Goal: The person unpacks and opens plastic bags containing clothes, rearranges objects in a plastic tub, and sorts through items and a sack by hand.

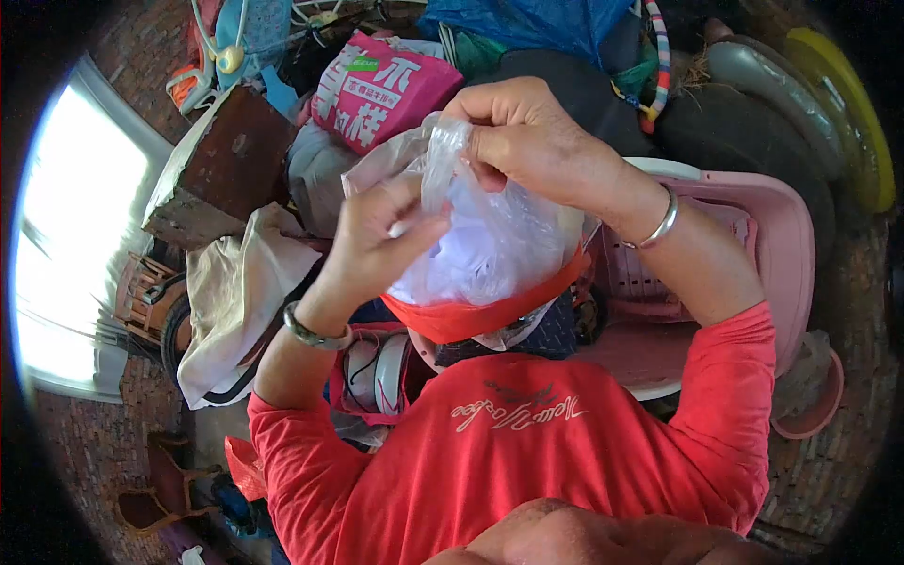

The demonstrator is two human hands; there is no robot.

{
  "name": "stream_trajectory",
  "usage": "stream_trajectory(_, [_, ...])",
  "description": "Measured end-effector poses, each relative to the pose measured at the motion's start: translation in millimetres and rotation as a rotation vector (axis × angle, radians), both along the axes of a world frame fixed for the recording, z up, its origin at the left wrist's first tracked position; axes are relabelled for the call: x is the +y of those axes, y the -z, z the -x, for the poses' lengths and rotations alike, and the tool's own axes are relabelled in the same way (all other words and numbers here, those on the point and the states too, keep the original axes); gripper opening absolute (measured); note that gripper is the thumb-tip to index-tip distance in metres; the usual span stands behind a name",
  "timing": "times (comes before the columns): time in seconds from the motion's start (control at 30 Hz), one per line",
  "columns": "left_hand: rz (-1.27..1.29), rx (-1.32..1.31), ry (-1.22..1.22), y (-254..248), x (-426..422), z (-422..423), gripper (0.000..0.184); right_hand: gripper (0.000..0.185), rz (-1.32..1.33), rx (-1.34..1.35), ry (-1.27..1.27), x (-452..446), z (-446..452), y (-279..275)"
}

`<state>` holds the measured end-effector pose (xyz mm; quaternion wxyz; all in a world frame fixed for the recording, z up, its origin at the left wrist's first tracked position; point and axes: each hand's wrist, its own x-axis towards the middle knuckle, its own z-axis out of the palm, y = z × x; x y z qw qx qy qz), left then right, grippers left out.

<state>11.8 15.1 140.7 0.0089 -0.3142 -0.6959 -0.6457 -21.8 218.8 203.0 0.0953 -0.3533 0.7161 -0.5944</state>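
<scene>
A clear plastic bag [513,247] with white contents stands in front of my chest, its top gathered and twisted upward. My right hand [537,137] pinches the gathered neck of the bag between thumb and fingers. Just below and to the left, my left hand [384,235] closes on the same neck, thumb and fingers on the plastic. A red bag or band [490,306] wraps round the lower part of the clear bag. What the white contents are, I cannot make out.
A pink plastic tub [786,245] lies to the right. Beyond my hands sit a bright pink printed package [381,89] and a blue plastic sheet [537,28]. On the left are a brown box [235,146] and a pale cloth [245,282]. Round lids [772,89] lean at the far right.
</scene>
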Motion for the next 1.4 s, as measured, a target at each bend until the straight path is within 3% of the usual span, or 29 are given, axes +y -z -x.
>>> stream_trajectory(0.07, [0.297, 0.175, -0.081, 6, 5, -3, 0.021, 0.014, -0.066, 0.039, 0.040, -1, 2, 0])
stream_trajectory(0.1, [0.198, 0.128, -0.129, 4, 12, -6, 0.013, 0.014, -0.069, 0.041, 0.035, 0, 1, -2])
stream_trajectory(0.13, [0.195, 0.131, -0.135, 8, 10, -4, 0.013, 0.014, -0.133, 0.266, 0.139, 3, 0, -5])
stream_trajectory(0.17, [-0.024, -0.069, -0.140, 15, 8, 1, 0.013, 0.015, -0.194, 0.493, 0.242, 3, -2, -10])
stream_trajectory(0.2, [-0.242, -0.268, -0.138, 22, 8, 7, 0.014, 0.015, -0.196, 0.499, 0.239, 1, -7, -13])
stream_trajectory(0.27, [-0.249, -0.177, -0.127, 30, 13, 20, 0.015, 0.018, -0.323, 0.797, -0.075, -4, -26, -17])
stream_trajectory(0.3, [-0.250, -0.091, -0.110, 32, 19, 23, 0.017, 0.014, -0.281, 0.762, -0.342, -12, -34, -19])
stream_trajectory(0.33, [-0.069, 0.038, -0.206, 22, 26, 9, 0.013, 0.011, -0.234, 0.716, -0.596, -24, -41, -22])
stream_trajectory(0.4, [0.022, 0.092, -0.153, 50, 19, 13, 0.012, 0.011, -0.261, 0.747, -0.557, -40, -44, -21])
stream_trajectory(0.47, [0.192, 0.205, -0.092, 93, 2, 26, 0.032, 0.011, -0.158, 0.673, -0.443, -49, -27, -21])
stream_trajectory(0.5, [0.277, 0.261, -0.068, 100, -3, 28, 0.044, 0.012, -0.140, 0.657, -0.434, -44, -14, -26])
stream_trajectory(0.53, [0.278, 0.262, -0.068, 81, -1, 22, 0.044, 0.012, -0.138, 0.659, -0.434, -42, -5, -26])
stream_trajectory(0.6, [-0.111, -0.054, 0.309, 19, 9, 4, 0.033, 0.016, -0.172, 0.609, -0.283, -39, 8, -23])
stream_trajectory(0.73, [-0.278, -0.126, 0.492, 7, 18, -4, 0.037, 0.017, -0.331, 0.464, -0.276, -46, 6, -33])
stream_trajectory(0.77, [-0.278, -0.127, 0.490, 19, 15, 3, 0.037, 0.016, -0.276, 0.536, -0.331, -52, 0, -31])
stream_trajectory(0.83, [0.234, 0.484, -0.002, 38, 11, 19, 0.041, 0.022, -0.159, 0.700, -0.426, -60, 0, -27])
stream_trajectory(0.87, [0.235, 0.481, -0.008, 32, 7, 17, 0.041, 0.022, -0.156, 0.698, -0.432, -57, 3, -25])
stream_trajectory(0.93, [-0.034, -0.302, 0.187, 12, -3, 10, 0.047, 0.034, -0.053, 0.433, -0.022, -38, 8, -22])
stream_trajectory(0.97, [-0.041, -0.301, 0.177, 11, -6, 9, 0.047, 0.047, -0.092, 0.132, 0.010, -28, 10, -21])
stream_trajectory(1.1, [-0.344, -0.365, 0.218, 10, -16, 11, 0.052, 0.047, -0.092, 0.031, -0.234, -2, 5, 30])
stream_trajectory(1.17, [-0.408, -0.343, 0.311, 13, -15, 15, 0.043, 0.036, -0.311, 0.458, -0.152, 0, -10, 46])
stream_trajectory(1.23, [-0.460, -0.330, 0.415, 13, -13, 20, 0.036, 0.036, -0.298, 0.508, -0.092, -2, -7, 59])
stream_trajectory(1.27, [-0.203, 0.117, 0.343, 8, -11, 23, 0.028, 0.037, -0.285, 0.566, -0.027, -2, -5, 62])
stream_trajectory(1.3, [0.058, 0.561, 0.256, 3, -10, 24, 0.027, 0.042, -0.191, 0.448, -0.059, 0, 1, 57])
stream_trajectory(1.33, [0.057, 0.562, 0.257, 1, -9, 22, 0.027, 0.042, -0.192, 0.449, -0.058, 2, 1, 54])
stream_trajectory(1.4, [0.384, 0.827, -0.144, -2, -3, 11, 0.044, 0.046, -0.031, -0.200, -0.225, 6, -1, 45])
